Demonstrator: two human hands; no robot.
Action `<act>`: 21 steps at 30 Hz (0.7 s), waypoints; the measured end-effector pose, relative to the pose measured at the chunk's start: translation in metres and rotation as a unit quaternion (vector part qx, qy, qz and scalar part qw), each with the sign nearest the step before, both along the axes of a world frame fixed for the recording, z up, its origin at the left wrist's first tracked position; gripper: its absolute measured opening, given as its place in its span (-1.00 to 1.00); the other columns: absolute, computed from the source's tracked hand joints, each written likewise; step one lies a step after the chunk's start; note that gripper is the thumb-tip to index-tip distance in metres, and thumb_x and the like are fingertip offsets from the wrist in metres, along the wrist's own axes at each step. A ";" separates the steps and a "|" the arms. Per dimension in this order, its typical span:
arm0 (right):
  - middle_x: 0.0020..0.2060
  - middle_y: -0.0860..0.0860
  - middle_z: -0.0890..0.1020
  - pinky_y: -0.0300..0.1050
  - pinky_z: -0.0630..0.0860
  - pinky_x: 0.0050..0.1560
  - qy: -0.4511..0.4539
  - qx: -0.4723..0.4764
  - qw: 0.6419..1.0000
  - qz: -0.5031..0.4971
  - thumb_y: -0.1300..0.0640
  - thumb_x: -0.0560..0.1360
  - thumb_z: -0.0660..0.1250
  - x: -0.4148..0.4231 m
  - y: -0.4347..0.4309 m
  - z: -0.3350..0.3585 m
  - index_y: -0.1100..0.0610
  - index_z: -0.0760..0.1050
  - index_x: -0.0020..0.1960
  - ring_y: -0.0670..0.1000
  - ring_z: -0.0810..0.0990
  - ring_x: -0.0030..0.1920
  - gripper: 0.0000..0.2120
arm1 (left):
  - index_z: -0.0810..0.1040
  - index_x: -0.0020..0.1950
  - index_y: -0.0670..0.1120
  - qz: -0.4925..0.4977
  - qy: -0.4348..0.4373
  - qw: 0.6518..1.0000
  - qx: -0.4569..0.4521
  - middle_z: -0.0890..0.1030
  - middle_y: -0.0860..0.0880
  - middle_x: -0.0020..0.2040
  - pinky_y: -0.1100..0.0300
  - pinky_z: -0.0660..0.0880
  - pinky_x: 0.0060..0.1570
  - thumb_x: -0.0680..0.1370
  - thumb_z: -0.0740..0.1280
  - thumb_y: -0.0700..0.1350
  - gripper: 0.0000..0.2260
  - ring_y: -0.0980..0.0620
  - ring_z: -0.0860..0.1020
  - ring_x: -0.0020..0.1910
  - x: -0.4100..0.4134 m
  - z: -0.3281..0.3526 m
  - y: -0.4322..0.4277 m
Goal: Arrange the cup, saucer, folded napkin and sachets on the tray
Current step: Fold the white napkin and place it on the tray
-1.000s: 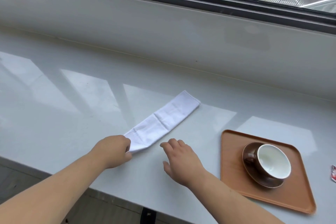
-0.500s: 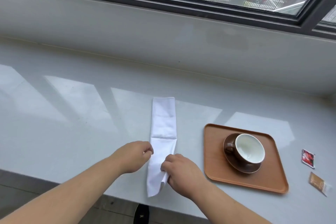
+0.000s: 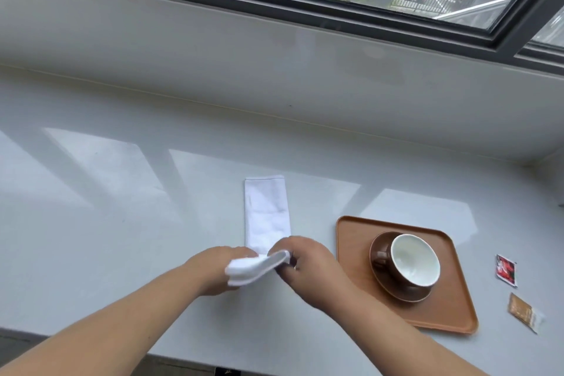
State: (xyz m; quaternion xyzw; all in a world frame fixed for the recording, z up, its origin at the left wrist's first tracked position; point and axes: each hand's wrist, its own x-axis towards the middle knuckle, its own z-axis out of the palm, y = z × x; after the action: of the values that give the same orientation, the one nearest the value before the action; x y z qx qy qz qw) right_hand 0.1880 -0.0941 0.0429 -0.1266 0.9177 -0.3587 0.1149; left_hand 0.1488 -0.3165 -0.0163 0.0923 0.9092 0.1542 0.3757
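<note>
A long white napkin (image 3: 266,210) lies on the grey counter, pointing away from me. My left hand (image 3: 217,268) and my right hand (image 3: 308,265) both pinch its near end, which is lifted and curled over above the counter. To the right stands an orange-brown tray (image 3: 354,238) carrying a brown saucer (image 3: 396,291) with a brown cup (image 3: 412,262), white inside, on it. Two sachets lie on the counter right of the tray: a red sachet (image 3: 506,266) and a brown sachet (image 3: 524,311).
The grey counter (image 3: 122,223) runs left and right, with its front edge just below my forearms. A low grey wall and a dark window frame (image 3: 305,12) rise behind it. The counter's corner closes in at the far right.
The napkin was swung from a diagonal to pointing straight away. Both hands closed on its near end and have now lifted and folded that end upward.
</note>
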 end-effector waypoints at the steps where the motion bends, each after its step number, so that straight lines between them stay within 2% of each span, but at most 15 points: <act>1: -0.25 -0.18 0.60 -0.18 0.44 -0.25 -0.006 -0.012 1.000 -0.017 0.05 0.53 0.32 -0.013 -0.003 0.001 -0.10 0.51 -0.16 -0.14 0.54 -0.21 -0.90 | 0.62 0.04 0.19 0.022 -0.011 1.000 0.017 0.61 0.13 -0.13 0.29 0.44 -0.25 0.50 0.30 0.13 -0.83 0.09 0.58 -0.17 -0.004 -0.001 -0.002; 2: -0.30 -0.16 0.57 -0.15 0.41 -0.28 -0.016 -0.023 0.999 -0.037 0.03 0.54 0.32 -0.025 -0.005 0.003 -0.07 0.48 -0.18 -0.13 0.52 -0.27 -0.87 | 0.61 -0.09 0.14 0.034 -0.020 0.999 0.036 0.57 0.14 -0.24 0.34 0.37 -0.37 0.47 0.34 0.08 -0.91 0.15 0.54 -0.28 -0.007 -0.003 -0.004; 3: -0.32 -0.15 0.58 -0.12 0.42 -0.29 -0.031 -0.037 0.997 -0.056 0.03 0.54 0.32 -0.039 -0.007 0.003 -0.05 0.49 -0.17 -0.12 0.51 -0.30 -0.88 | 0.59 -0.10 0.15 0.042 -0.036 0.996 0.064 0.54 0.15 -0.29 0.38 0.33 -0.42 0.45 0.38 0.05 -0.95 0.22 0.50 -0.35 -0.011 -0.004 -0.006; 4: -0.30 -0.13 0.62 -0.07 0.48 -0.25 -0.047 -0.051 0.995 -0.073 0.06 0.53 0.31 -0.054 -0.008 0.003 -0.02 0.53 -0.14 -0.11 0.54 -0.28 -0.92 | 0.60 -0.01 0.23 0.048 -0.056 0.993 0.096 0.53 0.16 -0.29 0.40 0.32 -0.43 0.45 0.40 0.03 -0.85 0.25 0.49 -0.36 -0.014 -0.007 -0.009; 6: -0.16 -0.02 0.71 0.05 0.58 -0.06 -0.075 -0.077 0.989 -0.098 0.16 0.51 0.31 -0.084 -0.011 0.000 0.06 0.60 -0.03 0.06 0.65 -0.11 -0.89 | 0.56 0.24 0.28 0.060 -0.095 0.983 0.142 0.56 0.16 -0.25 0.42 0.37 -0.40 0.47 0.42 0.02 -0.65 0.26 0.51 -0.35 -0.019 -0.010 -0.013; 8: -0.02 0.15 0.74 0.11 0.59 0.09 -0.114 -0.124 0.978 -0.121 0.29 0.53 0.32 -0.112 -0.013 -0.003 0.16 0.64 0.06 0.13 0.68 -0.02 -0.83 | 0.55 0.29 0.27 0.083 -0.128 0.973 0.175 0.60 0.13 -0.22 0.36 0.43 -0.35 0.51 0.44 0.04 -0.64 0.22 0.54 -0.34 -0.024 -0.012 -0.016; 10: 0.07 0.18 0.74 0.00 0.59 0.06 -0.163 -0.180 0.960 -0.141 0.37 0.57 0.31 -0.135 -0.014 -0.009 0.22 0.65 0.13 0.05 0.67 -0.04 -0.79 | 0.57 0.28 0.28 0.101 -0.166 0.961 0.198 0.65 0.10 -0.21 0.33 0.46 -0.34 0.51 0.43 0.10 -0.67 0.22 0.54 -0.36 -0.030 -0.016 -0.019; 12: 0.09 0.18 0.73 -0.19 0.59 -0.08 -0.199 -0.207 0.945 -0.158 0.39 0.59 0.28 -0.151 -0.015 -0.016 0.24 0.64 0.14 -0.01 0.66 -0.08 -0.78 | 0.58 0.27 0.27 0.112 -0.200 0.950 0.211 0.68 0.10 -0.22 0.32 0.44 -0.37 0.52 0.43 0.12 -0.69 0.19 0.50 -0.41 -0.036 -0.018 -0.022; 13: 0.09 0.18 0.73 -0.22 0.57 -0.10 -0.211 -0.213 0.940 -0.166 0.39 0.59 0.27 -0.158 -0.015 -0.020 0.23 0.64 0.14 -0.02 0.67 -0.09 -0.77 | 0.59 0.27 0.27 0.122 -0.221 0.942 0.222 0.68 0.09 -0.23 0.31 0.40 -0.42 0.53 0.43 0.11 -0.69 0.17 0.46 -0.44 -0.040 -0.019 -0.023; 16: 0.04 0.20 0.72 -0.06 0.55 -0.02 -0.234 -0.221 0.927 -0.191 0.41 0.57 0.25 -0.173 -0.016 -0.032 0.24 0.63 0.13 0.06 0.65 -0.07 -0.76 | 0.61 0.26 0.26 0.148 -0.282 0.913 0.255 0.68 0.08 -0.25 0.26 0.33 -0.47 0.53 0.43 0.08 -0.71 0.09 0.38 -0.47 -0.049 -0.021 -0.024; 19: -0.04 0.16 0.70 -0.09 0.54 -0.10 -0.239 -0.208 0.922 -0.222 0.38 0.57 0.25 -0.183 -0.016 -0.043 0.23 0.61 0.08 0.06 0.63 -0.13 -0.80 | 0.65 0.16 0.23 0.161 -0.304 0.899 0.272 0.69 0.06 -0.23 0.25 0.32 -0.47 0.52 0.43 0.09 -0.78 0.09 0.38 -0.46 -0.055 -0.021 -0.025; 21: -0.06 0.15 0.71 -0.10 0.53 -0.16 -0.236 -0.179 0.923 -0.244 0.31 0.57 0.28 -0.187 -0.015 -0.051 0.17 0.61 0.04 0.05 0.62 -0.19 -0.85 | 0.67 -0.09 0.26 0.163 -0.312 0.896 0.271 0.70 0.04 -0.20 0.24 0.32 -0.46 0.51 0.43 0.11 -0.97 0.09 0.38 -0.47 -0.058 -0.022 -0.024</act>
State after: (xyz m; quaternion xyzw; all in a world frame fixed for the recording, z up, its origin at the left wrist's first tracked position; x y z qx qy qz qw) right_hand 0.0008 -0.1090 -0.0079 0.1712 0.7869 -0.5536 0.2121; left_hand 0.0906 -0.3404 -0.0386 -0.0114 0.6708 0.4748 0.5697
